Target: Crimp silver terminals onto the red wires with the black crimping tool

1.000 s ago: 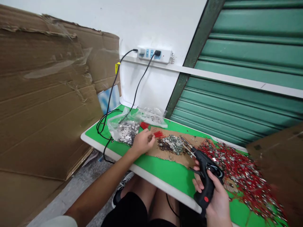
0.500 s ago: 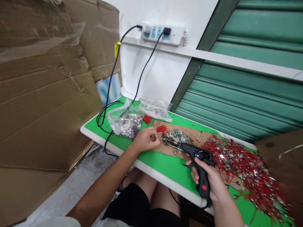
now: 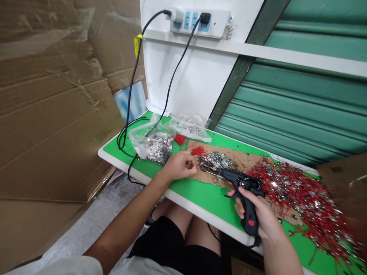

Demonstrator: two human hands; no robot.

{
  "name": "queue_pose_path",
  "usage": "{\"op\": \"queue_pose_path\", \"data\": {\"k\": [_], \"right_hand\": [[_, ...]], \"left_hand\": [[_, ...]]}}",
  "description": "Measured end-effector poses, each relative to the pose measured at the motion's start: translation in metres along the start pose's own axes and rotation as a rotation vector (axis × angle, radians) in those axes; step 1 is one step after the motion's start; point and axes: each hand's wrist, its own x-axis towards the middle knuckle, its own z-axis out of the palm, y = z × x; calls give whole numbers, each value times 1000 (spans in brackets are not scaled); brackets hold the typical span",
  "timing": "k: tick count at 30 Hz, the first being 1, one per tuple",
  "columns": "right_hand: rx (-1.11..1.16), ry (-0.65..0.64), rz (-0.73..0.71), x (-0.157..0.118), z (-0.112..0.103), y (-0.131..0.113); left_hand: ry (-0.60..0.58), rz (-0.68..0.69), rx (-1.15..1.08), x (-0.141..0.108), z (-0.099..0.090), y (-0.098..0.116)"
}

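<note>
My right hand (image 3: 258,214) grips the handle of a black soldering gun (image 3: 246,202) with a red button low on the grip. Its thin metal tip points left, over a piece of cardboard (image 3: 205,177). Just left of the tip, my left hand (image 3: 182,165) is pinched, thumb against forefinger; whatever the fingertips hold is too small to make out. Behind the tip lies a heap of small silvery metal pieces (image 3: 219,159). A bunch of short red wires (image 3: 198,150) rests beyond my left hand.
A large pile of red wires with metal pieces (image 3: 304,198) covers the table's right side. Clear bags of metal parts (image 3: 159,149) lie at left. Black cords (image 3: 130,91) run to a wall power strip (image 3: 220,25). A big cardboard box (image 3: 51,114) stands left, a green shutter (image 3: 301,99) behind.
The view has tilted slightly, shifting the scene. Both hands keep nearly the same pose, the left still pinched beside the soldering gun's tip.
</note>
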Motion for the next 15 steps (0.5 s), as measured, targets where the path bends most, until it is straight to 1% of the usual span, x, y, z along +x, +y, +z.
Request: {"op": "queue_pose_path", "data": {"k": [1,4,6,10,15], "right_hand": [[-3,3,2,0,0,0],[-6,0,7,-1,0,-1],[4,-3,10,-1,0,0],[14,11,8,3,-2,4],[40,46,-33,6,-2,8]], "left_hand": [[43,0,-13,0,-1,0],[231,-26,-22,3,-3,0],[299,-51,-11,4,-4,-1],[295,-56,-15,4,-3,-4],[327,-6,11,3,-5,-2]]}}
